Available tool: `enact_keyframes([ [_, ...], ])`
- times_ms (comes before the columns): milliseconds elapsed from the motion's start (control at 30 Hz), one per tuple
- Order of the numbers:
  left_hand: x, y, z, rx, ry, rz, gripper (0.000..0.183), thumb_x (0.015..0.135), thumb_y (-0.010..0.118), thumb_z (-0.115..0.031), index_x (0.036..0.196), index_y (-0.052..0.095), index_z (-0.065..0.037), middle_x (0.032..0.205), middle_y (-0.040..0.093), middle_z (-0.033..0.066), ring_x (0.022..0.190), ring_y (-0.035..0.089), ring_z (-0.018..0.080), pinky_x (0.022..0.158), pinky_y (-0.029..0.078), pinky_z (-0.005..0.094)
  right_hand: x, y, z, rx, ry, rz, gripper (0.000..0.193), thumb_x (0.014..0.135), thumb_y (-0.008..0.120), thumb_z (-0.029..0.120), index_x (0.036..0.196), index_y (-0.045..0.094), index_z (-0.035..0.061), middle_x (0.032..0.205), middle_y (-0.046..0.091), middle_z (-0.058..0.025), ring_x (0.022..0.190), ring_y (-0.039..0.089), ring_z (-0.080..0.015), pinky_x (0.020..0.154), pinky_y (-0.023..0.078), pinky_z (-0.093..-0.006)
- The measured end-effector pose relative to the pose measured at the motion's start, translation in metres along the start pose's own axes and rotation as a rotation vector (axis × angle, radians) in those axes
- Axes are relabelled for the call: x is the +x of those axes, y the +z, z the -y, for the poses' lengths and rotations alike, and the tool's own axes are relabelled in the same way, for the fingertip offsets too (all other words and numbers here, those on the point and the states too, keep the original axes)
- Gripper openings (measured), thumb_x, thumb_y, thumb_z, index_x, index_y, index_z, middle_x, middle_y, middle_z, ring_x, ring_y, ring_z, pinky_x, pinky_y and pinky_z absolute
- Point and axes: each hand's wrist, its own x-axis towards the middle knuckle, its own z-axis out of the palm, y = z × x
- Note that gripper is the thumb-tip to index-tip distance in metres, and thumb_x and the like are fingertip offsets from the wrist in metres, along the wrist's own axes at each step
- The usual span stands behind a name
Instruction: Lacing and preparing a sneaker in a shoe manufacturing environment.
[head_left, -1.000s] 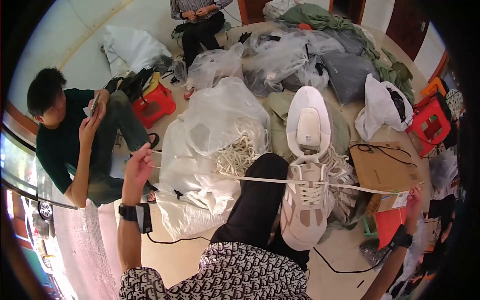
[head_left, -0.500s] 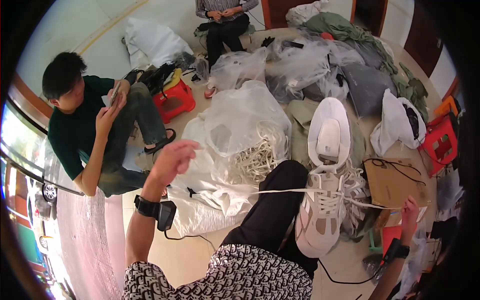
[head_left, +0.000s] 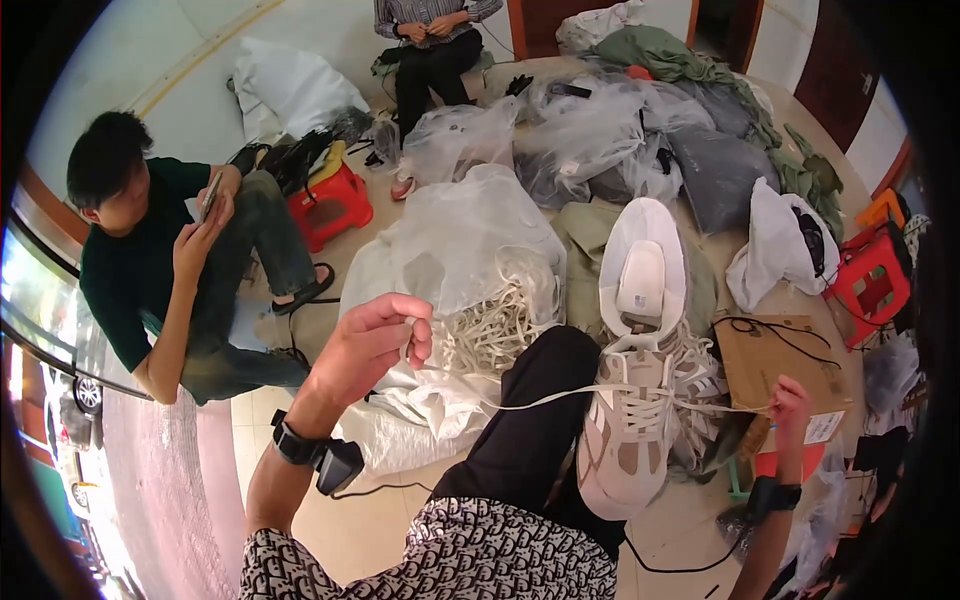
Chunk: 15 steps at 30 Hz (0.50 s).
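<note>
Sneaker [head_left: 627, 455]: right of centre, near, toe pointing at the wearer, just beside the dark-trousered knee [head_left: 545, 375]
Lace [head_left: 552, 399]: threaded through the sneaker, one end running left and slack, the other right
Left hand [head_left: 375, 340]: left of the sneaker, fingers bent and pinching lace
Right hand [head_left: 790, 405]: right of the sneaker, fingers grasping the lace's other end
Second shoe [head_left: 700, 390]: just right of the sneaker, partly hidden
Loose laces [head_left: 490, 335]: heaped at the clear bag [head_left: 470, 225], left
Cardboard box [head_left: 770, 370]: right, beyond the right hand
Seated co-worker [head_left: 150, 270]: far left, holding a phone [head_left: 211, 195]
</note>
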Motion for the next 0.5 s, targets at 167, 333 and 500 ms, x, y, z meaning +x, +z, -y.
enact_keyframes([
  [167, -0.002, 0.025, -0.022, -0.191, 0.012, 0.136, 0.012, 0.087, 0.051, -0.010, 0.094, 0.053, -0.001, 0.080, 0.056, 0.0082, 0.044, 0.039, 0.0082, 0.041, 0.030, 0.0202, -0.023, 0.058, 0.021, -0.133, -0.073, 0.180, 0.023, 0.072, 0.055, 0.004, 0.094, 0.059, -0.0021, 0.073, 0.054, -0.0025, 0.052, 0.044, -0.0072, 0.048, 0.035, -0.0188],
  [333, -0.002, 0.064, -0.018, -0.208, -0.071, 0.286, 0.009, 0.087, 0.051, -0.008, 0.090, 0.054, 0.000, 0.078, 0.057, 0.0097, 0.044, 0.038, 0.0082, 0.040, 0.030, 0.0204, -0.068, 0.178, 0.045, -0.184, -0.122, 0.669, 0.044, 0.065, 0.061, -0.004, 0.108, 0.057, -0.0001, 0.083, 0.055, -0.0012, 0.061, 0.045, -0.0063, 0.055, 0.040, -0.0193],
  [500, -0.001, 0.095, -0.001, -0.226, -0.242, 0.428, 0.010, 0.087, 0.050, -0.005, 0.093, 0.055, 0.001, 0.081, 0.058, 0.0096, 0.051, 0.046, 0.0107, 0.047, 0.037, 0.0220, -0.106, 0.275, 0.053, 0.055, -0.144, 0.998, 0.035, 0.066, 0.071, 0.006, 0.100, 0.061, 0.0031, 0.076, 0.056, 0.0007, 0.062, 0.050, -0.0058, 0.054, 0.041, -0.0209],
])
